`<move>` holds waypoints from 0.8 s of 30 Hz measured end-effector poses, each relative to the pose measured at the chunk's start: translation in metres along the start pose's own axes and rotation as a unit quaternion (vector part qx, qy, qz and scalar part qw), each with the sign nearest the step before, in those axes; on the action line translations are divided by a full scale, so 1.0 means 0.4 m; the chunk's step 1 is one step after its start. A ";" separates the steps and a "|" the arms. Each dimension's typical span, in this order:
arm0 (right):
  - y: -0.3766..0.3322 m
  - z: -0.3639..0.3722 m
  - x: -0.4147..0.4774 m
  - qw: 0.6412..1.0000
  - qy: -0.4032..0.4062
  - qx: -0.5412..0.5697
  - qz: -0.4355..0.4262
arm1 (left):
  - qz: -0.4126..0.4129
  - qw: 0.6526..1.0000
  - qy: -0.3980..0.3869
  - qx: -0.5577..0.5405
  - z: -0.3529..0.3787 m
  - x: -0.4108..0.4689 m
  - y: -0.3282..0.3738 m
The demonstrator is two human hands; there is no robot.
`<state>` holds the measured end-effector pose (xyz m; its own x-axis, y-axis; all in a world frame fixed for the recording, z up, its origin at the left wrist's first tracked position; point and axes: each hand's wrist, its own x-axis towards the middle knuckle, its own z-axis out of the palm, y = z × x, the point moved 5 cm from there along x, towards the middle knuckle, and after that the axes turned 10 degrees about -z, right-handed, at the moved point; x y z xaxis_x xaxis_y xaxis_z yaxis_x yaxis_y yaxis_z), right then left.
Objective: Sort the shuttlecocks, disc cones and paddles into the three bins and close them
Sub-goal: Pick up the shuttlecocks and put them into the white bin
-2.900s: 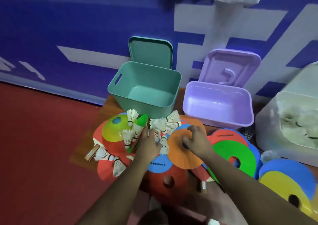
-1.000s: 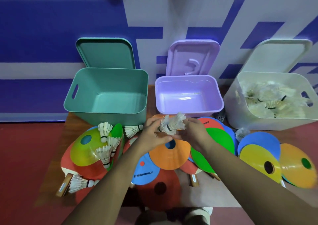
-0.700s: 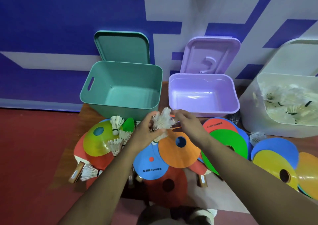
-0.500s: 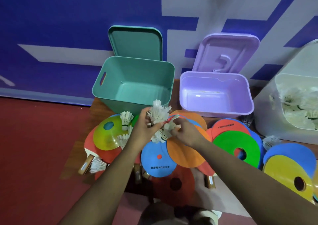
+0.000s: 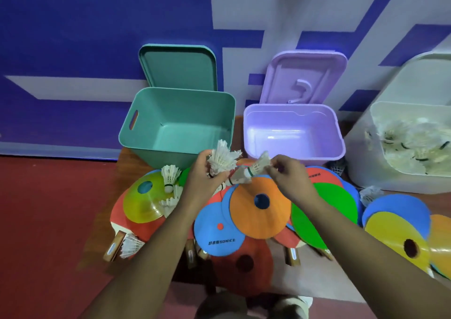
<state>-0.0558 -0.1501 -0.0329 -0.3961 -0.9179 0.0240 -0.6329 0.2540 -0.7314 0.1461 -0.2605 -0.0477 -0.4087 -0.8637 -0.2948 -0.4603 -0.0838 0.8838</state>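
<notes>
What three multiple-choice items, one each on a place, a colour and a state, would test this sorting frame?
1. Which bin already holds shuttlecocks?
A. the green one
B. the purple one
C. the white bin

2. What colour is the face of the paddle printed SONICE?
A. blue
B. yellow
C. white

3. What is the left hand doing?
A. lying flat and empty
B. gripping a bunch of shuttlecocks
C. holding a disc cone

Answers:
1 C: a pale heap of shuttlecocks shows inside the white bin.
2 A: the lettering sits on a round blue face.
3 B: the fingers curl round several feathered skirts.
</notes>
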 end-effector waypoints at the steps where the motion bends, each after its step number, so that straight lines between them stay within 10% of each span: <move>1: 0.004 -0.053 0.001 0.999 0.035 0.008 0.001 | 0.006 1.000 -0.011 0.008 0.012 0.009 0.016; 11: 0.028 -0.389 -0.018 0.995 0.071 -0.007 -0.064 | 0.175 0.957 -0.149 0.180 0.302 0.058 0.322; 24: 0.488 -0.852 -0.145 0.977 0.198 0.007 0.084 | 0.269 0.906 -0.171 0.278 0.937 0.051 0.658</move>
<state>-0.3831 0.0567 0.0554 -0.7210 -0.6738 0.1620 -0.5289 0.3839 -0.7569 -0.2787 -0.1138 0.0426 -0.8678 -0.4939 -0.0552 -0.4100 0.6487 0.6411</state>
